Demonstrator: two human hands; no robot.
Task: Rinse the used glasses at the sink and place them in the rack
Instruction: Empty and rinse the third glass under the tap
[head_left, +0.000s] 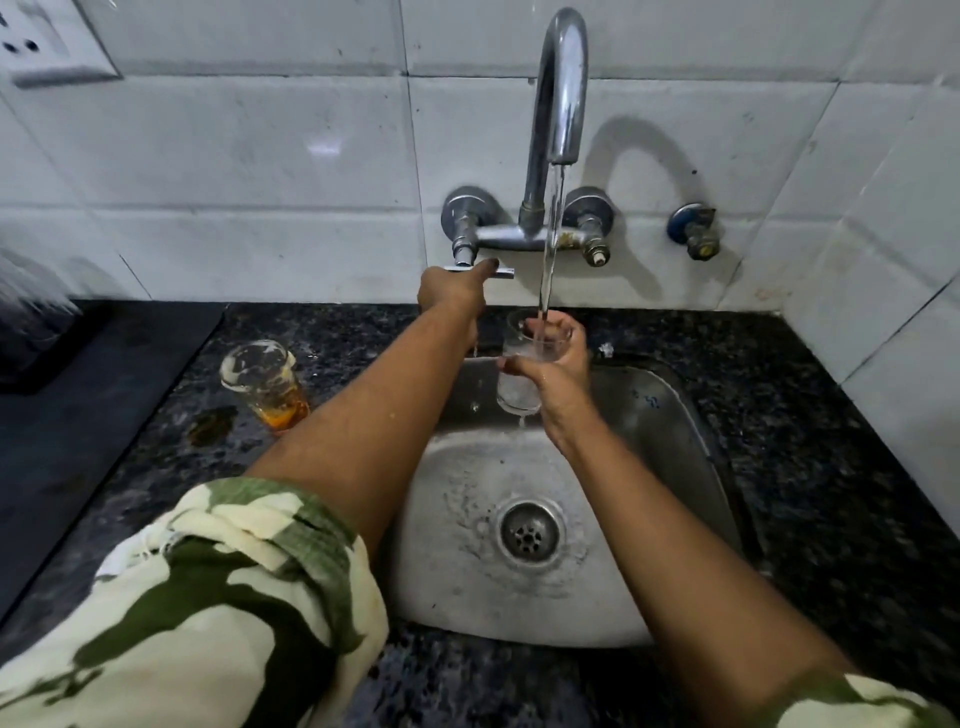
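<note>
A clear glass (524, 364) is held upright under the running stream of water (549, 249), over the far part of the steel sink (670, 415). The right hand (553, 361) wraps it from the right, fingers curled over the rim and thumb across the near side, closed firmly on it; water spills from its base. Just left and farther back, the left hand (451, 288) rests on the flat lever handle (480, 269) of the left tap valve, fingers laid on it, though I cannot tell if they clasp it. The curved chrome spout (558, 93) rises above from the tiled wall (260, 156). The left forearm crosses the sink's near-left edge and partly blocks the view of a second glass (262, 379), streaked with orange residue, standing on the dark speckled counter (805, 467) left of the sink. The drain (529, 532) lies near, wet. A small blue-ringed valve (693, 228) sits on the wall to the right.
</note>
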